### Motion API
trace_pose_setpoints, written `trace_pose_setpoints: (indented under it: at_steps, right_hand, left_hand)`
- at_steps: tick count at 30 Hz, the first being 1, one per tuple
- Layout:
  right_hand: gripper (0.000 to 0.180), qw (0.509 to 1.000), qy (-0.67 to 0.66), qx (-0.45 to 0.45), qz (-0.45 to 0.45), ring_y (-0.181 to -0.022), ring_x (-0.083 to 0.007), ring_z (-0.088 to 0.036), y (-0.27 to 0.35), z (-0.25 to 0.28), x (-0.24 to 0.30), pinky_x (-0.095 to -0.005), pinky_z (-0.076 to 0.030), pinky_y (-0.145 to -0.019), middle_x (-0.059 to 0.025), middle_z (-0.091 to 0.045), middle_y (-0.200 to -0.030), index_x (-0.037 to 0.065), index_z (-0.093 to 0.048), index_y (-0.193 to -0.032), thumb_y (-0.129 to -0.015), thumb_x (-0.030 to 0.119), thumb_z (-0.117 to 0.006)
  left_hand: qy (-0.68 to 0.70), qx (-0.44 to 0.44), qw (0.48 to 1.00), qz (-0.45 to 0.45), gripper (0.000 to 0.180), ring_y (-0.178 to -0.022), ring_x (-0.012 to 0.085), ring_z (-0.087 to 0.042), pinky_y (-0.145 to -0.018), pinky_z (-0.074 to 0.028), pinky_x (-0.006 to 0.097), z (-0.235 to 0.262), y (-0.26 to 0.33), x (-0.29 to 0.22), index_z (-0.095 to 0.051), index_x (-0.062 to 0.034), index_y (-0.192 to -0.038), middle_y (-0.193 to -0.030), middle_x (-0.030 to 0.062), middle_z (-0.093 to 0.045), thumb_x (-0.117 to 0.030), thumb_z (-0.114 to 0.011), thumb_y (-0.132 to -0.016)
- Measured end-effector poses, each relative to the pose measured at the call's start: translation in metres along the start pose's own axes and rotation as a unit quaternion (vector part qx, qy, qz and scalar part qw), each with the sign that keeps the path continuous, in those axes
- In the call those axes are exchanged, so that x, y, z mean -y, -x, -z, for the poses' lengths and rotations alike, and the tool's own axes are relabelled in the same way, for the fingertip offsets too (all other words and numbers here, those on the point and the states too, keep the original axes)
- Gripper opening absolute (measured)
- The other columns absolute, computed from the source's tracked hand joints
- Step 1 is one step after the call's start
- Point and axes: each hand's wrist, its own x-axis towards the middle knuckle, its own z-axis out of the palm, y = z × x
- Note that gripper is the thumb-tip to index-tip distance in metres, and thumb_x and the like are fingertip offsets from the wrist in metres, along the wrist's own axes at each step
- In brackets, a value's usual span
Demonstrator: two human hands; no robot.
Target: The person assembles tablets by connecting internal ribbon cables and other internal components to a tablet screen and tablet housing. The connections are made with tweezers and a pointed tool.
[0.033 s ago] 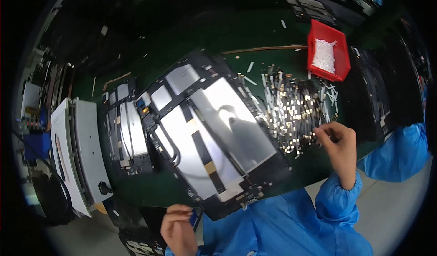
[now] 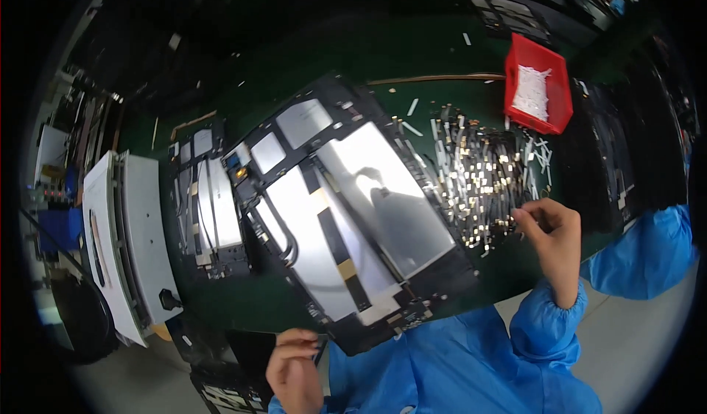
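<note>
A large open tablet-like device (image 2: 335, 215), with silver battery plates and black edges, lies tilted at the middle of the green bench. Close to its lower left corner, my left hand (image 2: 296, 370) is closed with bent fingers; whatever they hold is hidden. Right of the device spreads a pile of thin flex cables (image 2: 482, 186) with shiny gold and silver ends. At the pile's right edge, the thumb and forefinger of my right hand (image 2: 554, 237) are pinched together. Anything between those fingertips is too small to make out.
A red bin (image 2: 565, 108) of white strips stands at the far right, with loose white strips (image 2: 541, 156) below it. A smaller opened device (image 2: 210, 208) and a white box-like unit (image 2: 143, 230) are on the left. Dark panels (image 2: 607, 149) line the right side.
The whole picture has shifted slightly to the right. Both hands keep nearly the same pose and place beside the device and the cable pile.
</note>
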Motion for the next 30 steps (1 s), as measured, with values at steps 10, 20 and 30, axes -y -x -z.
trace_pose_setpoints:
  at_steps: [10,20,30]
  right_hand:
    - [0.007,0.994,-0.032,-0.094,0.052,-0.065,-0.0055,-0.054,-0.001,-0.012,0.006,-0.0186,-0.041,-0.059,-0.0028,-0.058,-0.068,-0.003,-0.06,-0.082,-0.082,0.003,-0.063]
    - [0.017,0.955,-0.149,0.179,0.186,-0.056,-0.0175,-0.062,0.06,-0.062,0.091,-0.0232,-0.049,-0.05,-0.0119,-0.064,-0.07,-0.001,-0.067,-0.074,-0.073,0.015,-0.074]
    - [0.011,0.881,0.007,0.38,0.282,-0.067,-0.0251,-0.062,0.038,-0.095,0.123,-0.03,-0.05,-0.061,-0.0145,-0.061,-0.077,-0.003,-0.064,-0.079,-0.071,0.001,-0.071]
  left_hand:
    - [-0.135,0.115,0.982,0.064,0.067,-0.126,0.0266,-0.028,-0.105,-0.018,0.037,-0.004,-0.001,-0.025,-0.035,0.0083,-0.133,-0.134,0.0167,-0.028,-0.039,-0.05,-0.089]
    - [-0.025,0.124,0.984,0.125,0.073,-0.128,0.0271,-0.026,-0.106,-0.015,0.037,0.007,0.001,-0.024,-0.031,0.0081,-0.135,-0.138,0.0168,-0.025,-0.045,-0.048,-0.088]
    - [0.079,0.122,0.984,0.098,0.059,-0.127,0.0246,-0.029,-0.105,-0.018,0.035,0.007,-0.009,-0.017,-0.04,0.0112,-0.128,-0.137,0.0155,-0.031,-0.036,-0.038,-0.094]
